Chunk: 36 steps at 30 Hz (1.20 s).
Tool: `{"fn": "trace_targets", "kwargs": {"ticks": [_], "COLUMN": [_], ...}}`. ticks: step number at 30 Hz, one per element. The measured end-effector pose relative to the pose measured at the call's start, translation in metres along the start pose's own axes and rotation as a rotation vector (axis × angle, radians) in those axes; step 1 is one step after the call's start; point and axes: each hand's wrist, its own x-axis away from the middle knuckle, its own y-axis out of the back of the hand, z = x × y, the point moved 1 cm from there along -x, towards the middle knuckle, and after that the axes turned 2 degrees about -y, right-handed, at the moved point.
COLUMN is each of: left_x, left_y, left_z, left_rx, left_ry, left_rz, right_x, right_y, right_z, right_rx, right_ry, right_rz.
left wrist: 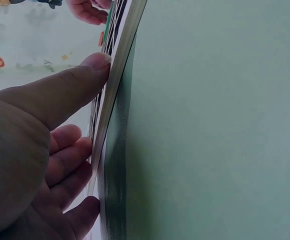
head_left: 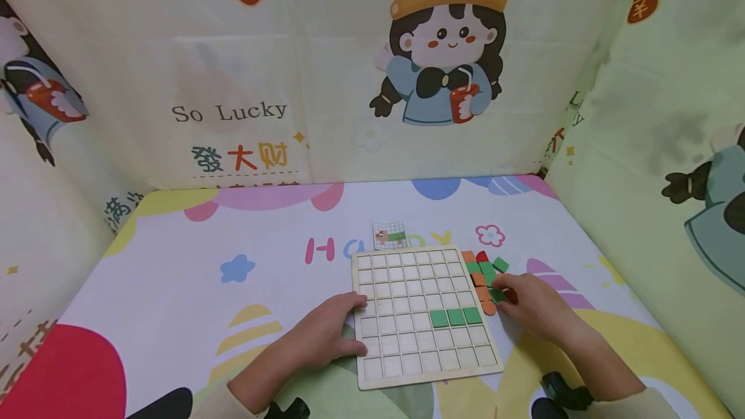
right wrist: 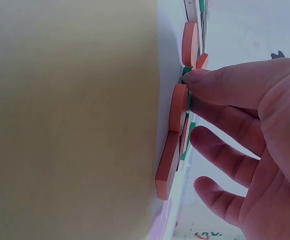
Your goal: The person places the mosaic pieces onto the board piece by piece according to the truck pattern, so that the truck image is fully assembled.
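Note:
A wooden grid board (head_left: 407,372) lies on the table, with three green square tiles (head_left: 456,317) side by side in one row. At its left edge rests my left hand (head_left: 328,332), fingers spread. The left wrist view shows the thumb (left wrist: 80,77) against the board's side (left wrist: 116,75). My right hand (head_left: 544,302) is at the loose pieces right of the board; its thumb and index finger pinch a green tile (right wrist: 187,75), partly hidden by the fingers. Orange round pieces (right wrist: 178,107) and an orange block (right wrist: 167,167) lie beside those fingertips.
Loose orange, green and red pieces (head_left: 478,280) lie along the board's right edge, one green tile (head_left: 500,264) slightly apart. A small picture card (head_left: 390,235) with a gridded design lies behind the board. Printed cloth walls (head_left: 332,70) enclose the table at the back and sides.

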Motion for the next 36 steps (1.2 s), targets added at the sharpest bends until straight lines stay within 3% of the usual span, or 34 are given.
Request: {"fn": "trace_targets", "kwargs": {"ticks": [36], "left_x": [0.0], "left_y": [0.0007], "left_z": [0.0004], "left_rx": [0.008], "left_ry": [-0.002], "left_rz": [0.004], "right_x": [-0.0017], "right_y": [0.0013], "right_z": [-0.0055], "right_rx": [0.028], "right_ry": [0.032], "right_rz": [0.018]}}
